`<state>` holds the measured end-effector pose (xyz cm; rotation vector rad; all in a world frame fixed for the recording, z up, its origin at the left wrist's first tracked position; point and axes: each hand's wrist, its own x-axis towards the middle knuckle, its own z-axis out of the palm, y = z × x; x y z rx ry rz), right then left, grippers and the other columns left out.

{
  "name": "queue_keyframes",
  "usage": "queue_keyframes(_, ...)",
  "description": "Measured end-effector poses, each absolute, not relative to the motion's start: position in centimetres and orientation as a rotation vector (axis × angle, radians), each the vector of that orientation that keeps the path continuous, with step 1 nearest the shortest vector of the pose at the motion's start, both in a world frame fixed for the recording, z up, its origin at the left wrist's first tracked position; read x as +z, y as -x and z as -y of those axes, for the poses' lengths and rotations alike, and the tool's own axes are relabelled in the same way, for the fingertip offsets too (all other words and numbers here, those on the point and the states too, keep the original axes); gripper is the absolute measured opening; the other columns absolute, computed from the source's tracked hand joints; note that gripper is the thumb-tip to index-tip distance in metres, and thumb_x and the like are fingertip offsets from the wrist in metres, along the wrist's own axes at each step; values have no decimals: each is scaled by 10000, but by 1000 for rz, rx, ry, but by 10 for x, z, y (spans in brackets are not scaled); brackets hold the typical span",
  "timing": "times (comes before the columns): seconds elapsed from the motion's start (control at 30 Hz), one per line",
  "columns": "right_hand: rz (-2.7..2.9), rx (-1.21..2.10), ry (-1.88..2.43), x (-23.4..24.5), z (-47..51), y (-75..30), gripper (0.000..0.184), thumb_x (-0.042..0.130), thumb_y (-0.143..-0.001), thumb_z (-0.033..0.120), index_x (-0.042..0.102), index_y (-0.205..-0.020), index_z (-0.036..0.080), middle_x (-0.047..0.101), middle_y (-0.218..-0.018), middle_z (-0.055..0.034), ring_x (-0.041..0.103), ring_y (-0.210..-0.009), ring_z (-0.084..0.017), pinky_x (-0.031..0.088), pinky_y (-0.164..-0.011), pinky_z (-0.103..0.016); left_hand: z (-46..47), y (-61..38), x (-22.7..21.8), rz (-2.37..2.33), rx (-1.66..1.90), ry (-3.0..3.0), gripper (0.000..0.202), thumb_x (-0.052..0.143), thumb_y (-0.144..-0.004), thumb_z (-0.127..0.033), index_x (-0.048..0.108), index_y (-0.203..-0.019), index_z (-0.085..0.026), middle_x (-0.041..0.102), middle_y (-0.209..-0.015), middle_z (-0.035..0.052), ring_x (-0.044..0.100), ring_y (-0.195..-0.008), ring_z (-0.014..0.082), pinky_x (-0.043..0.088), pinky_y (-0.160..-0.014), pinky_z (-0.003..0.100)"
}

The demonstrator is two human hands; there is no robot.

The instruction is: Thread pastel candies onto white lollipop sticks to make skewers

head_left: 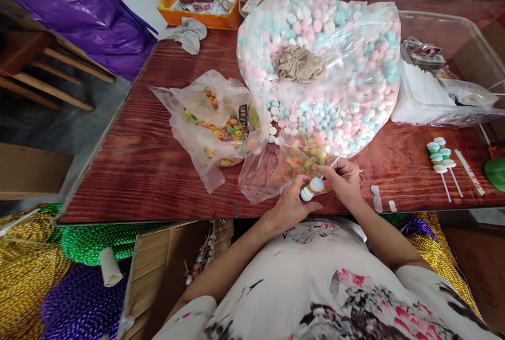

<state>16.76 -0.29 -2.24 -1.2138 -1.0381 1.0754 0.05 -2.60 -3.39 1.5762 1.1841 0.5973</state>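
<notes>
My left hand (292, 202) is closed around a short skewer of pastel discs (311, 190) in blue, white and pink, which look like candies or foam pieces. Close beside it, my right hand (344, 181) has its fingers pinched at the skewer's white stick end. Just beyond both hands lies a clear bag of small orange, yellow and green rings (305, 153). Behind that spreads a large clear bag of pastel discs (366, 82). Two finished-looking skewers of discs (438, 156) lie at the right, beside a printed white strip (469, 172).
A second bag of colourful rings (213, 119) sits to the left. A crumpled brown cloth (300, 63) rests on the large bag. An orange tray (197, 8) stands at the back, a clear plastic bin (442, 113) at the right. Paper scraps (376, 198) lie near the table edge.
</notes>
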Motion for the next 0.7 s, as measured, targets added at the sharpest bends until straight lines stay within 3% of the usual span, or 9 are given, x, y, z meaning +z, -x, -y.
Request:
queue_keyframes(0.2, 956, 969, 1245, -23, -10, -173, 430, 806, -718, 430, 503, -519, 198, 487, -488, 57, 382, -489, -78, 324, -482, -230, 33, -2, -31, -1218, 660, -1649, 817, 810, -704, -218, 393, -1406, -228, 680, -1230, 83, 652, -1091, 260, 492, -972, 402)
queue_keyframes(0.33, 1024, 974, 1223, -21, -7, -173, 436, 800, -731, 433, 491, -529, 201, 468, -495, 60, 388, -499, -82, 332, -493, -231, 31, -1, -32, -1195, 694, -1641, 876, 816, -727, -270, 339, -1460, -207, 693, -1203, 109, 659, -1076, 276, 485, -990, 426)
queue_keyframes(0.47, 1265, 1095, 1077, -19, 0, -178, 350, 770, -773, 426, 571, -590, 205, 530, -547, 43, 450, -529, -98, 375, -521, -245, 24, 3, -25, -1133, 650, -1609, 937, 827, -728, -303, 292, -1488, -181, 705, -1171, 123, 662, -1058, 276, 481, -992, 435)
queue_keyframes(0.57, 1436, 1227, 938, -18, -1, -181, 277, 740, -813, 410, 631, -659, 208, 567, -584, 33, 497, -562, -109, 416, -563, -256, 20, 5, -19, -1111, 565, -1618, 1012, 851, -703, -323, 264, -1512, -166, 714, -1124, 125, 657, -1052, 292, 465, -1003, 467)
queue_keyframes(0.7, 1471, 1381, 800, -20, -8, -181, 219, 704, -863, 364, 661, -731, 195, 623, -652, 24, 538, -585, -103, 440, -578, -242, 20, 5, -13, -1067, 524, -1553, 1160, 909, -617, -326, 232, -1549, -192, 668, -1199, 136, 625, -1104, 309, 462, -1008, 470)
